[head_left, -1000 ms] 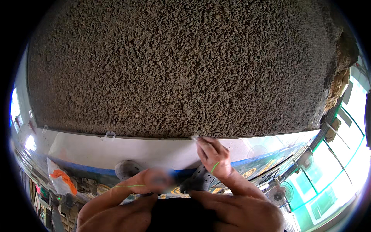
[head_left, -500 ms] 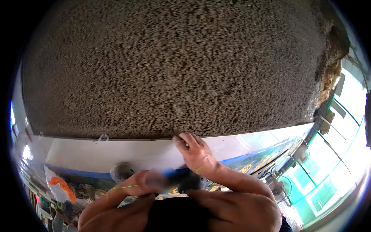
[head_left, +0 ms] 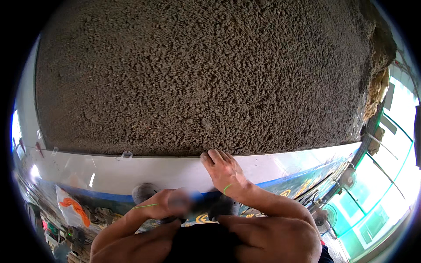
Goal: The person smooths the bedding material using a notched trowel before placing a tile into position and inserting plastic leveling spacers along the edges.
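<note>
A broad bed of grey-brown, crumbly material (head_left: 210,79) spreads ahead of me, with a white panel (head_left: 109,171) along its near edge. My right hand (head_left: 223,168) lies at the panel's top edge, palm down. Its fingers are bent over the rim where the panel meets the crumbly bed. My left hand (head_left: 164,204) hangs low in front of my body, left of the right one. A blurred patch covers its fingers and whatever may be in them, so I cannot make out a held thing.
Small clear clips (head_left: 126,154) sit along the panel's rim. A dark, ragged edge with yellowish-brown chunks (head_left: 376,94) bounds the bed at right. Fans (head_left: 348,177) stand at lower right by a bright green-framed opening. An orange item (head_left: 75,210) lies in clear plastic at lower left.
The whole view has shifted a little, with the panel and clips now further right. My right hand stays at the rim, its fingers drawn closer together. My left hand remains low.
</note>
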`<state>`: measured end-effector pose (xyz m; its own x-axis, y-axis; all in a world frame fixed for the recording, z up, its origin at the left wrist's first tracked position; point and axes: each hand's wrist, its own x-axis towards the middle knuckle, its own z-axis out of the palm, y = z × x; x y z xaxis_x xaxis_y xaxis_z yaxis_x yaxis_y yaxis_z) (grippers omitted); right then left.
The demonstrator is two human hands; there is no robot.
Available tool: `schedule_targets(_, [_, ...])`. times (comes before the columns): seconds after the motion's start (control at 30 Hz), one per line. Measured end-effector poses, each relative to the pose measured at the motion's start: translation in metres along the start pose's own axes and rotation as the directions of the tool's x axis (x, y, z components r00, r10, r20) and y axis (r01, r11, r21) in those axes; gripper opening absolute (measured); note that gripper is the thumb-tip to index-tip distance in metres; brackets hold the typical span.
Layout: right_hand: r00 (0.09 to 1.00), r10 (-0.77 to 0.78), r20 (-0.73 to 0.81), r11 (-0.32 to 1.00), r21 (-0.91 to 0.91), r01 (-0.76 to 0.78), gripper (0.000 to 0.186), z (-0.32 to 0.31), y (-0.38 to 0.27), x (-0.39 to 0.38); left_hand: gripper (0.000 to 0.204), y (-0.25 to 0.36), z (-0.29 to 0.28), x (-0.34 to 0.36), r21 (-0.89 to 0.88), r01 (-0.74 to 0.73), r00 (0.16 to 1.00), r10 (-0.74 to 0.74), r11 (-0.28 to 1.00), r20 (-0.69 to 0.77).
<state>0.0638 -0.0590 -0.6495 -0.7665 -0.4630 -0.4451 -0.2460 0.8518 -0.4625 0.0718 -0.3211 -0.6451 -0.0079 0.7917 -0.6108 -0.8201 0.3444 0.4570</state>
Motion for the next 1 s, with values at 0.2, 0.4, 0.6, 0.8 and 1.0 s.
schedule_targets(0.2, [1.000,-0.024,-0.008,1.000,-0.003,0.024,0.035,0.009,-0.002,-0.006,0.021,-0.006,0.004,0.001,0.054,-0.097,0.992,0.101,0.994,-0.078])
schedule_targets(0.4, [0.970,0.106,-0.218,0.952,0.305,-0.035,0.031,-0.010,-0.003,-0.025,0.014,0.002,-0.035,-0.057,0.259,-0.252,0.793,0.352,0.932,-0.497])
schedule_targets(0.6, [0.975,-0.043,-0.218,0.885,0.445,0.139,0.041,-0.016,-0.013,-0.066,0.026,0.038,0.001,-0.053,0.002,-0.239,0.824,0.203,0.971,-0.528])
schedule_targets(0.8, [0.932,-0.323,-0.165,0.830,0.424,0.363,0.043,-0.021,-0.018,-0.086,0.053,0.012,0.055,0.024,-0.020,0.002,0.992,-0.004,1.000,-0.126])
schedule_targets(1.0, [0.958,-0.237,-0.160,0.860,0.424,0.284,0.035,-0.007,0.006,-0.121,0.047,0.031,0.067,0.048,-0.124,0.140,0.990,-0.143,0.982,-0.016])
